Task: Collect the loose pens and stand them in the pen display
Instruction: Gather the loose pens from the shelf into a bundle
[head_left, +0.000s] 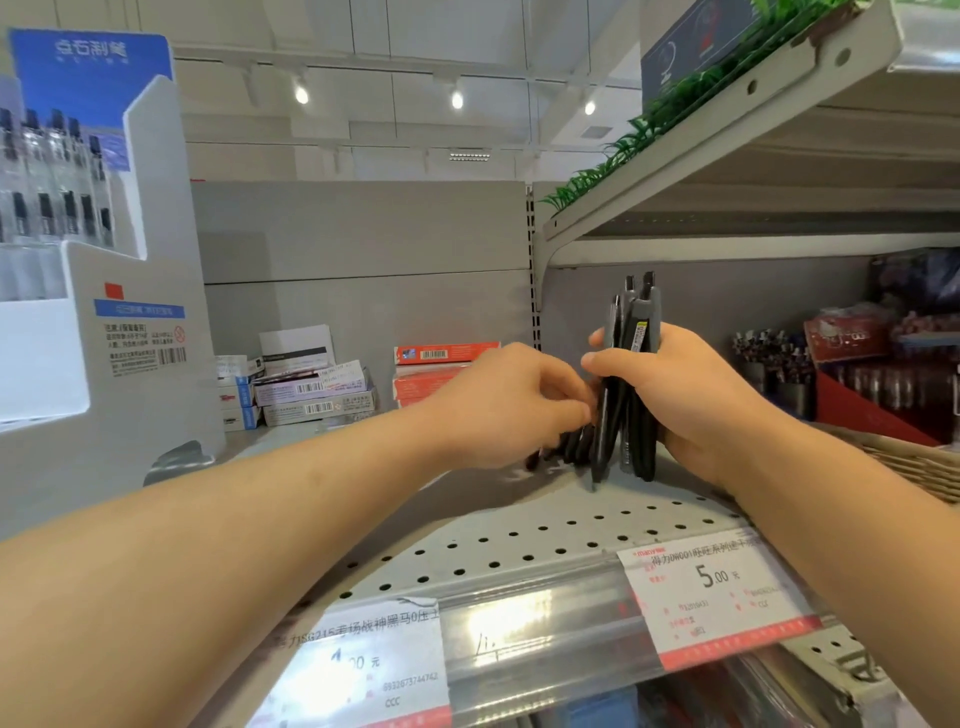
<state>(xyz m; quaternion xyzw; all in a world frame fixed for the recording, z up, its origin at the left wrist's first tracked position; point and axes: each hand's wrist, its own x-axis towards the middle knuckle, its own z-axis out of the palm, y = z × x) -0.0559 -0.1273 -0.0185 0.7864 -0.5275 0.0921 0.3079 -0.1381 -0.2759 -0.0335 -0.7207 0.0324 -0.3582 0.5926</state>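
My right hand (691, 384) grips a bundle of several black pens (631, 374), held upright with their tips on the perforated grey shelf (519, 535). My left hand (514, 405) reaches in beside the bundle, its fingers curled around more black pens (566, 447) that lie low on the shelf, partly hidden under the hand. The white and blue pen display (104, 322) stands at the far left, with clear pens standing in its upper tiers.
Small stationery boxes (311, 389) and a red box (431, 374) are stacked at the back of the shelf. A wicker basket (914, 462) sits at the right, with red pen racks behind it. Price tags (717, 592) line the shelf front. An upper shelf overhangs at the right.
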